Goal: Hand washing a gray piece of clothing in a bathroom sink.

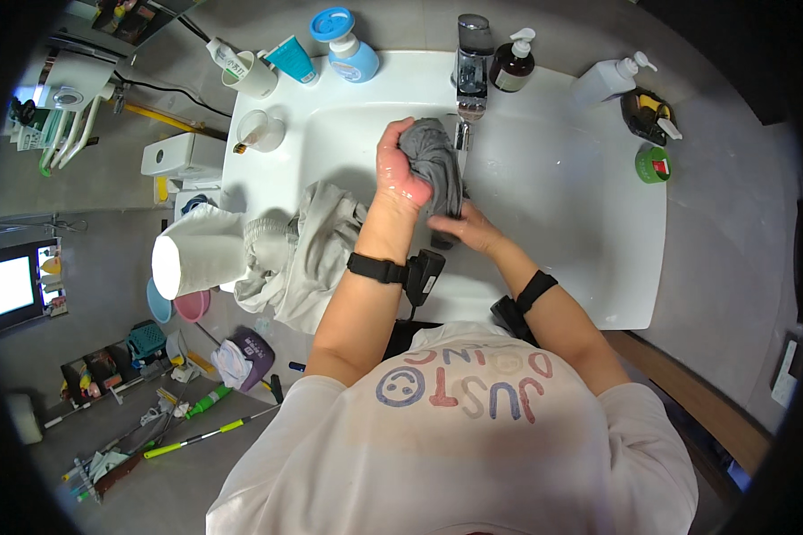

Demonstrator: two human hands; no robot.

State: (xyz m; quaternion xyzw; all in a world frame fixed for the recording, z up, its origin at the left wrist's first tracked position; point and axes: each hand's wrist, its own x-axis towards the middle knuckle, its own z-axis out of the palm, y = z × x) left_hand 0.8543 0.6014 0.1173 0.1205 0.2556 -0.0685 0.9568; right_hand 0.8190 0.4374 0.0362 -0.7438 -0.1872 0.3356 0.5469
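Note:
A dark grey, bunched-up wet cloth is held between my hands over the white sink, just below the metal faucet. My left hand, wet and shiny, grips its upper left side. At the cloth's lower end, my right hand is closed round it, with some fingers hidden behind the fabric. I cannot tell whether water is running. To the left of my left forearm, a light grey garment with a gathered band lies draped over the sink's left side.
Along the back rim stand a cup with a tube, a teal tube, a blue pump bottle and a brown pump bottle. A clear cup sits at left. A green tub is at right.

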